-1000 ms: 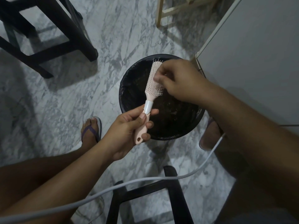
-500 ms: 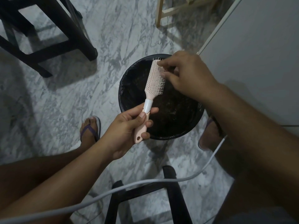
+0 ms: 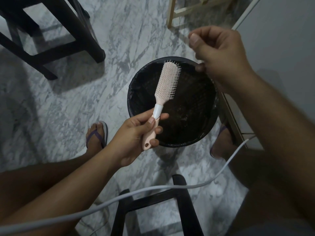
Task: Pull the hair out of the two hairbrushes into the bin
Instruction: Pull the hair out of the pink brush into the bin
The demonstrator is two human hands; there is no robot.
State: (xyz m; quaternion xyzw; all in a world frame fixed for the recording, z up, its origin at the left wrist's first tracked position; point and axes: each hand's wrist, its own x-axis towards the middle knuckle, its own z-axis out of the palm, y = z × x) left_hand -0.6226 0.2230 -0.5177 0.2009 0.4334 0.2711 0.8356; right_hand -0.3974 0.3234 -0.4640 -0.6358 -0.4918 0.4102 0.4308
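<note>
A pink hairbrush (image 3: 167, 79) with a white collar on its handle is held over the round black bin (image 3: 136, 92), bristles facing up and to the right. My left hand (image 3: 136, 133) grips its handle near the bin's front rim. My right hand (image 3: 219, 51) is raised above the bin's far right rim, clear of the brush, fingers curled with thumb pressed to fingertips. Any hair pinched there is too fine to see. Only one brush is in view.
The bin stands on a marbled floor between my sandalled feet (image 3: 97, 135). A dark stool (image 3: 51, 31) stands at the back left, another dark frame (image 3: 153, 201) near me. A white cable (image 3: 153, 189) crosses the foreground. A pale cabinet (image 3: 281, 40) is at the right.
My right hand has lifted off the brush's bristles and pulled up and to the right. The brush has turned so its bristles show more.
</note>
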